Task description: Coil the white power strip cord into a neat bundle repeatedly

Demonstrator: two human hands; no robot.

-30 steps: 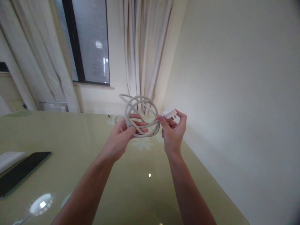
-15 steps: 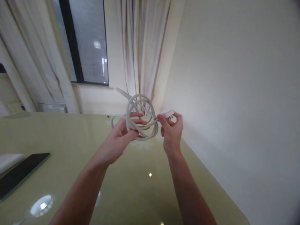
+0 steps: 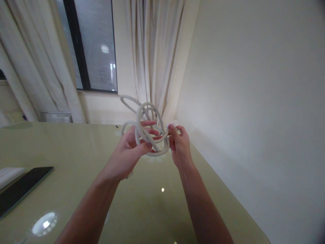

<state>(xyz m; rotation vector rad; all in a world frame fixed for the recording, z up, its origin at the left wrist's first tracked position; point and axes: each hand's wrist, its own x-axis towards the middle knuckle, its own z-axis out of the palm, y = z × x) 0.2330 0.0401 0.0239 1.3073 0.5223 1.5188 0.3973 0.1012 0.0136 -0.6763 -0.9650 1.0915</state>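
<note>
A thick white cable [image 3: 142, 115] is coiled in several loops above a glossy olive-green table [image 3: 76, 159]. My left hand [image 3: 132, 149] has its fingers closed through the loops and holds the coil. My right hand [image 3: 179, 144] pinches the cable's white plug end [image 3: 174, 123], which is mostly hidden behind its fingers. The two hands are close together, with the coil between them. One loop sticks up and to the left of the coil.
A dark flat tablet-like slab [image 3: 20, 188] lies at the table's left edge, beside a white object [image 3: 8, 174]. Cream curtains [image 3: 154, 57] and a dark window [image 3: 88, 44] are behind the table. A plain wall [image 3: 254, 101] runs along the right.
My right hand has moved left toward the coil, and the plug is now mostly hidden behind its fingers. The coil has turned in my left hand, with a loop rising at upper left.
</note>
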